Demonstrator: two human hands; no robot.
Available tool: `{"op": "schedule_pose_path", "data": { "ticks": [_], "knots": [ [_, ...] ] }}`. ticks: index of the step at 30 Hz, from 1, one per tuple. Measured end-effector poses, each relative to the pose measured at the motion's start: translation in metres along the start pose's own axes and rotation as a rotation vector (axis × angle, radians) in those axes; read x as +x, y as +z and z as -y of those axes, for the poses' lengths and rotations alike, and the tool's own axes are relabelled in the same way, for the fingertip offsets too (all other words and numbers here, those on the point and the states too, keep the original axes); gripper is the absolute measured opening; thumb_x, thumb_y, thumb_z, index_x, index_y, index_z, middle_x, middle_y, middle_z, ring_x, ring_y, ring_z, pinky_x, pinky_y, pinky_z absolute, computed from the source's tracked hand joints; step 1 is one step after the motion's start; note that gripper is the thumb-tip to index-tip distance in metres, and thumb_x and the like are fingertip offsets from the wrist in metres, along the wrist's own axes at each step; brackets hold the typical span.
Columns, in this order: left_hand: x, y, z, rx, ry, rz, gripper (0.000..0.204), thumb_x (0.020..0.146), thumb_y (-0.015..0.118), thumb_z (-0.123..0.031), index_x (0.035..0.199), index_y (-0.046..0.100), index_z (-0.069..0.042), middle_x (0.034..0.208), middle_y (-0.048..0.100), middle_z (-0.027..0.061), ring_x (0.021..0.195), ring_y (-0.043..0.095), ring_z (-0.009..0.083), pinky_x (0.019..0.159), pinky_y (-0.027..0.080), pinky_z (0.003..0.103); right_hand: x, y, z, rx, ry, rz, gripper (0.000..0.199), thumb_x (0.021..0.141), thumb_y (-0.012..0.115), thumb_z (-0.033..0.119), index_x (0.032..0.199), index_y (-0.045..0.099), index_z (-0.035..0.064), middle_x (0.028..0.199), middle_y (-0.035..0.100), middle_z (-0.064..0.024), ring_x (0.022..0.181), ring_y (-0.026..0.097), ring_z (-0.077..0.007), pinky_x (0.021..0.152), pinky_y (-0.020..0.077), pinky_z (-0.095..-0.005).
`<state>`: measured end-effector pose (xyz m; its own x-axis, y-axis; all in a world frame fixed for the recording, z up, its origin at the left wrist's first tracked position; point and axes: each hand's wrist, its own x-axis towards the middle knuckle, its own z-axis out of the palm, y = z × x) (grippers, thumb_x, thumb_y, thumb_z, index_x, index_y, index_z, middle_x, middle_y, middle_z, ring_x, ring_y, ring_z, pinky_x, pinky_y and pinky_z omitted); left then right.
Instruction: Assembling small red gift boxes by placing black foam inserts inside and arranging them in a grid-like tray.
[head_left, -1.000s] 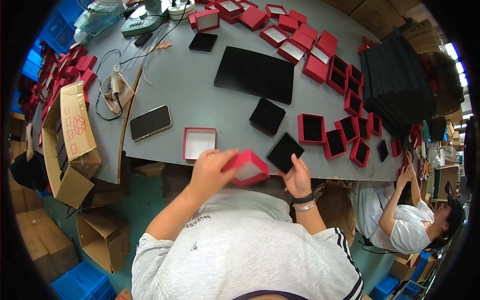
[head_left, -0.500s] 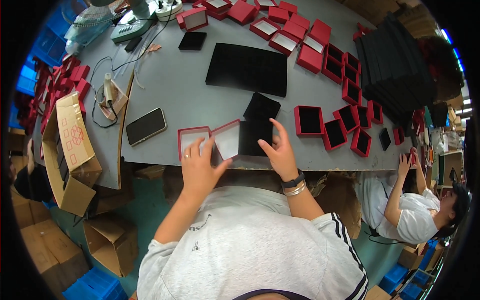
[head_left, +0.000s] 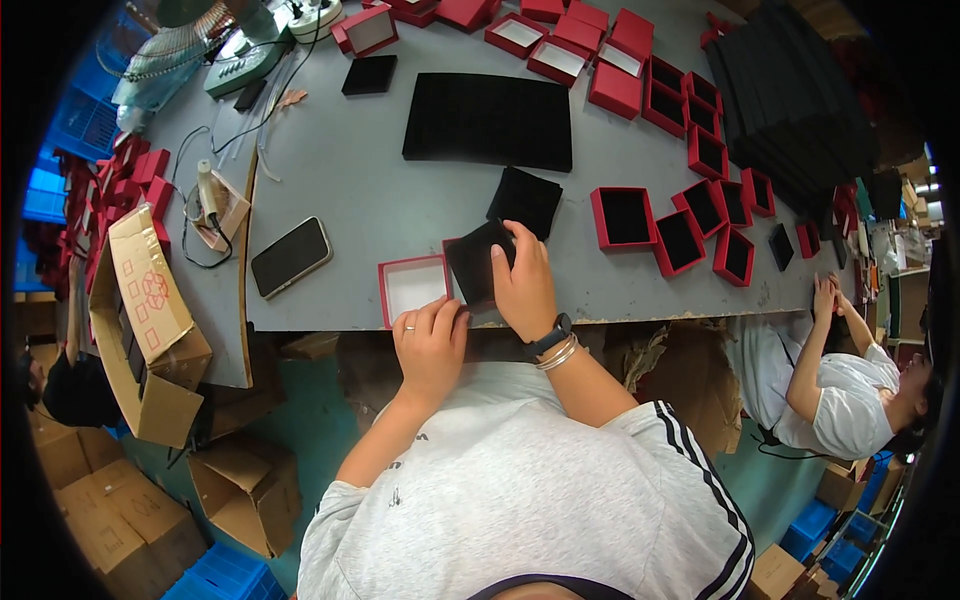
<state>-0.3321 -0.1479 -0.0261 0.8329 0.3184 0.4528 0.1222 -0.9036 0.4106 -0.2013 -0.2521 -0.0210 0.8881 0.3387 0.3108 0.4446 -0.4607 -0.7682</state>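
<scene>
R hand (head_left: 525, 285): partly closed, thumb over top face of blk pad (head_left: 478, 264), fingers at its far R side; has hold of it.
L hand (head_left: 432, 348): fingers half-curled, tips by near R corner of white-lined box (head_left: 413, 284); can't tell if it grips anything.
Blk pad: at near table edge, tilted askew over red box (head_left: 449, 243), covering nearly all of it; seated or not, can't tell.
Red box: just R of white-lined box, only a bit of far L rim showing.
Vs ½ sec ago: pad stood just R of red box, white inside in plain view; now pad's on top. L hand was spread over both boxes, now drawn in nearer w/ fingers curled. R hand has come L w/ pad.
Vs 1 sec ago: red box was up in L hand, off table; now down.
Pad pile (head_left: 524, 203): just beyond blk pad, slightly R.
Blk sheet (head_left: 488, 122): flat, farther out, mid-table.
Phone (head_left: 291, 257): L, well apart from hands, same spot on table.
Blk-filled boxes (head_left: 622, 220): R side, grouped, unchanged.
Co-worker's hands (head_left: 826, 297): far R, together at table edge.
</scene>
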Motion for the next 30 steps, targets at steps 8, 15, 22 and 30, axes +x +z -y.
{"op": "schedule_pose_path", "data": {
  "ticks": [8,15,22,30],
  "knots": [
    [0.002,0.005,-0.008,-0.024,0.021,0.012,0.017,0.080,0.075,-0.009,0.096,0.069,-0.007,0.110,0.064,0.0085,0.102,0.059,0.0273,0.092,0.041,0.039,-0.011,0.009,0.000,-0.117,-0.012,-0.049,0.040,0.093,0.062,0.014,0.129,0.051,0.0011,0.119,0.057,-0.0147,0.116,0.048,-0.0370,0.102,0.0400,-0.0455],
    [0.001,0.003,-0.014,-0.066,-0.004,-0.040,0.017,0.079,0.076,-0.008,0.094,0.069,-0.006,0.118,0.059,0.0096,0.113,0.053,0.0294,0.096,0.040,0.041,-0.027,-0.007,0.000,-0.238,-0.126,0.027,0.037,0.085,0.071,0.020,0.117,0.061,0.0032,0.115,0.058,-0.0125,0.116,0.048,-0.0358,0.099,0.0417,-0.0450],
    [-0.001,0.004,-0.008,-0.117,0.016,-0.006,0.016,0.077,0.079,-0.010,0.088,0.067,-0.005,0.127,0.063,0.0164,0.113,0.062,0.0342,0.095,0.046,0.042,-0.034,-0.046,0.016,-0.441,-0.295,0.144,0.041,0.084,0.074,0.026,0.118,0.067,0.0043,0.115,0.059,-0.0138,0.111,0.052,-0.0337,0.098,0.0420,-0.0448],
    [0.004,0.007,0.002,-0.160,0.147,-0.024,0.025,0.072,0.084,-0.009,0.082,0.061,-0.003,0.133,0.061,0.0257,0.080,0.067,0.0287,0.074,0.053,0.036,-0.025,-0.058,0.011,-0.359,-0.306,0.323,0.045,0.081,0.077,0.027,0.118,0.067,0.0038,0.102,0.061,-0.0095,0.097,0.056,-0.0283,0.088,0.0456,-0.0411]
  ]
}}
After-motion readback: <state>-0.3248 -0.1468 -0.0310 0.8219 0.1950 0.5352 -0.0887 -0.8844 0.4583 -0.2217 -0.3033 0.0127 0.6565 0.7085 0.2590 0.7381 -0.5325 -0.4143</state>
